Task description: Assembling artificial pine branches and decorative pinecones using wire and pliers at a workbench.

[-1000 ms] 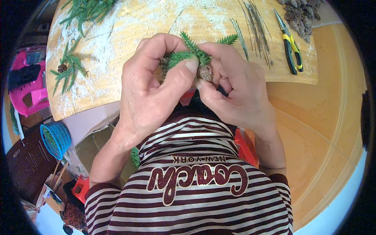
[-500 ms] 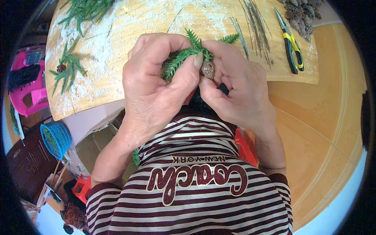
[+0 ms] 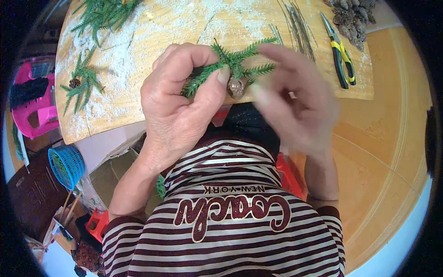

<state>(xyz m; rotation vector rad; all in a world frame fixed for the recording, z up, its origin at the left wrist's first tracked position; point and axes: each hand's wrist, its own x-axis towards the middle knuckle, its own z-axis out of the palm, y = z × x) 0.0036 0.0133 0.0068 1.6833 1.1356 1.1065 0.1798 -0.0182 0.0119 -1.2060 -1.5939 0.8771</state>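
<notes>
Between the thumb and bent fingers of my left hand (image 3: 180, 90) is a green artificial pine sprig (image 3: 236, 61) with several needled twigs spreading out. A brown pine cone (image 3: 236, 87) hangs at the sprig's base, just beside my left thumb tip. My right hand (image 3: 300, 94) is smeared by motion to the right of the sprig, its thumb and fingers apart around a gap. Nothing shows between them, though the fingertips come near the right-hand twigs.
White flakes cover much of the wooden table (image 3: 134, 99). Pliers (image 3: 340, 53), thin wires (image 3: 300, 30) and a heap of pine cones (image 3: 353, 21) lie at the right. Green sprigs (image 3: 104, 18) and another sprig with a cone (image 3: 82, 83) lie left. A blue basket (image 3: 68, 166) stands below.
My right hand has let go of the sprig and cone and moved right, its fingers spreading. The left hand keeps its hold, and more of the twigs and cone now shows.
</notes>
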